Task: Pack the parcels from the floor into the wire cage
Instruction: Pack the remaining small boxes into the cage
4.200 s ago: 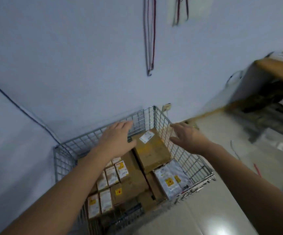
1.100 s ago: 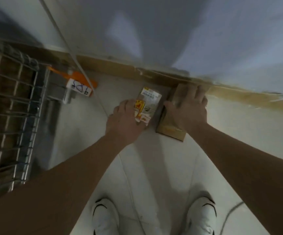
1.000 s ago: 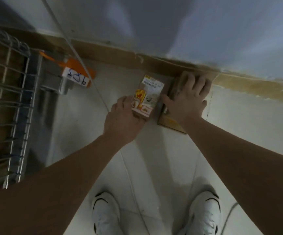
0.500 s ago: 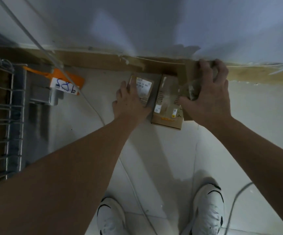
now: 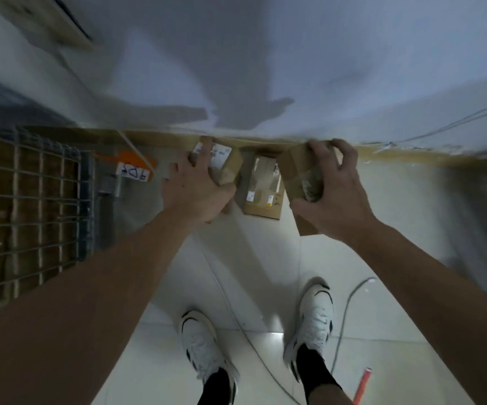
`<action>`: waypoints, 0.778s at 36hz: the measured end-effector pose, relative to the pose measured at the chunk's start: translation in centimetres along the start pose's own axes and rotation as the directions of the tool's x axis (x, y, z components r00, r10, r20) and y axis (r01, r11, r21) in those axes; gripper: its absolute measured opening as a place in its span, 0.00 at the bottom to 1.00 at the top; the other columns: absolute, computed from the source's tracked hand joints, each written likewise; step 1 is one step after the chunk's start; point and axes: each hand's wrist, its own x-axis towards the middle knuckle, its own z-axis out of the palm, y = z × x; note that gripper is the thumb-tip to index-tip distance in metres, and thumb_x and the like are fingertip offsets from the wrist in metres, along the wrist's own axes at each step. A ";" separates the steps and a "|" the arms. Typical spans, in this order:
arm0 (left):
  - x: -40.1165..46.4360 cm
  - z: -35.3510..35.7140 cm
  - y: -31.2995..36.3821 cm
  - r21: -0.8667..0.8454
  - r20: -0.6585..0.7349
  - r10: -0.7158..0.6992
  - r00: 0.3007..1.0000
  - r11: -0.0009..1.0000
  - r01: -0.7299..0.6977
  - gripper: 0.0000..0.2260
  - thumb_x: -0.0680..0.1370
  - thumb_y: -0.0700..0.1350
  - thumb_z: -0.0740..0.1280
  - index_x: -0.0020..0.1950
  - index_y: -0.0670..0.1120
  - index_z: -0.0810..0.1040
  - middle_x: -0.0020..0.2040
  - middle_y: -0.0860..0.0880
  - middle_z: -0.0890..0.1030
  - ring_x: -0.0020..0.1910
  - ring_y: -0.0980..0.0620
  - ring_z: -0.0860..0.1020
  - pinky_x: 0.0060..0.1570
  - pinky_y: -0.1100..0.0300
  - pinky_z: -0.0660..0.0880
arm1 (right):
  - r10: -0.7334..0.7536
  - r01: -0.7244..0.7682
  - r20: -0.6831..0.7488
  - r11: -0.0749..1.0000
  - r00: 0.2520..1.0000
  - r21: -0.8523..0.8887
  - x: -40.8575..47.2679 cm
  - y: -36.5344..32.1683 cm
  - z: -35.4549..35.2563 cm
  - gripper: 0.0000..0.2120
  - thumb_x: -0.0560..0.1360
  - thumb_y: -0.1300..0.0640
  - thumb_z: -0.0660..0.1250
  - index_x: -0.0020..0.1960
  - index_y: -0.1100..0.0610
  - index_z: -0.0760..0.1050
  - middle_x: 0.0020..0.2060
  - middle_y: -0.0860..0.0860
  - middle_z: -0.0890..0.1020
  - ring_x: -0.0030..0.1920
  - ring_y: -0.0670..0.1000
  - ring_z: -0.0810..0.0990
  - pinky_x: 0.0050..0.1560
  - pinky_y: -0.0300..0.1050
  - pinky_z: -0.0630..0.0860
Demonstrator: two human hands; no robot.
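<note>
Your wire cage stands at the left edge of the floor, against the wall, and through its mesh you can see brown boxes stacked high, so most of the packing looks done. What remains, as far as you can see here, is a short row of parcels along the foot of the wall, to the right of the cage. Your right hand has its fingers curled over the top of a brown box and grips it, seemingly lifted clear of the tiles. Your left hand clasps a smaller labelled box, fingers round its far end and thumb under its near side. Between the two, one flat parcel lies on the floor, untouched, its far end at the wall. You have both boxes to carry to the cage, then that flat one to fetch; whether more lie out of view you cannot tell.
</note>
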 end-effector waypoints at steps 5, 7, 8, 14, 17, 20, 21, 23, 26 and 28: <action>-7.1 -14.5 2.9 0.040 -0.006 0.129 0.992 0.991 -0.128 0.43 0.73 0.67 0.66 0.80 0.61 0.46 0.74 0.43 0.62 0.71 0.36 0.66 0.65 0.42 0.67 | -0.031 0.033 0.067 0.999 0.997 -0.040 -4.3 -10.0 -9.9 0.49 0.64 0.48 0.77 0.78 0.38 0.54 0.76 0.49 0.55 0.66 0.59 0.71 0.57 0.55 0.78; -10.4 -20.4 3.9 0.060 -0.016 0.167 0.986 0.984 -0.165 0.41 0.71 0.67 0.67 0.79 0.62 0.50 0.71 0.44 0.64 0.68 0.37 0.67 0.63 0.42 0.69 | -0.041 0.051 0.102 0.994 0.994 -0.096 -6.1 -14.4 -14.1 0.50 0.66 0.46 0.76 0.79 0.40 0.52 0.77 0.49 0.55 0.69 0.59 0.68 0.62 0.56 0.76; -12.1 -23.5 4.3 0.072 -0.025 0.185 0.983 0.981 -0.182 0.40 0.71 0.66 0.67 0.78 0.62 0.51 0.70 0.44 0.65 0.67 0.37 0.68 0.62 0.42 0.70 | -0.051 0.065 0.114 0.990 0.992 -0.123 -7.1 -16.7 -16.3 0.49 0.67 0.44 0.75 0.80 0.41 0.51 0.78 0.49 0.55 0.70 0.58 0.67 0.63 0.56 0.75; -23.2 -40.7 5.2 0.123 -0.152 0.264 0.952 0.961 -0.247 0.38 0.73 0.65 0.61 0.80 0.59 0.53 0.72 0.43 0.65 0.69 0.37 0.68 0.65 0.39 0.68 | -0.187 0.225 0.165 0.939 0.968 -0.259 -13.9 -29.6 -27.2 0.45 0.72 0.39 0.70 0.80 0.40 0.46 0.80 0.47 0.52 0.67 0.60 0.69 0.59 0.56 0.75; -28.8 -47.8 4.4 0.133 -0.195 0.276 0.941 0.958 -0.254 0.39 0.73 0.66 0.62 0.81 0.59 0.52 0.72 0.44 0.65 0.68 0.38 0.68 0.66 0.40 0.67 | -0.232 0.273 0.172 0.923 0.957 -0.273 -18.1 -34.9 -31.0 0.43 0.74 0.39 0.68 0.80 0.39 0.45 0.81 0.46 0.50 0.68 0.59 0.68 0.59 0.56 0.74; -33.7 -52.7 2.8 0.143 -0.233 0.258 0.937 0.963 -0.230 0.41 0.70 0.67 0.60 0.81 0.59 0.52 0.72 0.45 0.66 0.67 0.40 0.68 0.65 0.40 0.69 | -0.291 0.334 0.186 0.902 0.938 -0.274 -22.0 -39.1 -33.5 0.43 0.75 0.38 0.67 0.80 0.39 0.43 0.81 0.44 0.49 0.69 0.57 0.66 0.63 0.53 0.73; -35.3 -53.9 2.1 0.142 -0.254 0.251 0.934 0.965 -0.221 0.41 0.70 0.67 0.60 0.81 0.59 0.53 0.72 0.45 0.66 0.67 0.40 0.69 0.65 0.40 0.69 | -0.308 0.352 0.188 0.894 0.932 -0.276 -23.2 -40.4 -34.1 0.43 0.75 0.39 0.67 0.80 0.39 0.43 0.81 0.44 0.49 0.69 0.56 0.66 0.64 0.53 0.73; -38.5 -55.8 0.6 0.143 -0.295 0.235 0.926 0.969 -0.200 0.39 0.72 0.65 0.62 0.81 0.59 0.53 0.72 0.45 0.66 0.67 0.39 0.69 0.65 0.40 0.70 | -0.323 0.369 0.197 0.884 0.926 -0.287 -25.6 -42.6 -34.8 0.44 0.74 0.39 0.67 0.80 0.38 0.43 0.80 0.44 0.48 0.70 0.56 0.65 0.65 0.52 0.73; -43.3 -57.1 -1.9 0.111 -0.353 0.181 0.918 0.982 -0.151 0.38 0.72 0.64 0.61 0.80 0.60 0.52 0.71 0.45 0.66 0.66 0.40 0.69 0.64 0.41 0.70 | -0.382 0.421 0.184 0.864 0.905 -0.277 -28.1 -45.2 -34.6 0.43 0.73 0.37 0.67 0.79 0.37 0.44 0.80 0.45 0.49 0.71 0.56 0.64 0.66 0.52 0.71; -46.6 -57.4 -3.8 0.099 -0.386 0.130 0.913 0.990 -0.099 0.39 0.71 0.64 0.61 0.80 0.61 0.51 0.71 0.46 0.66 0.66 0.40 0.69 0.64 0.42 0.69 | -0.425 0.465 0.196 0.841 0.884 -0.277 -29.6 -46.9 -34.2 0.43 0.72 0.36 0.67 0.78 0.37 0.44 0.79 0.46 0.51 0.70 0.56 0.65 0.66 0.52 0.71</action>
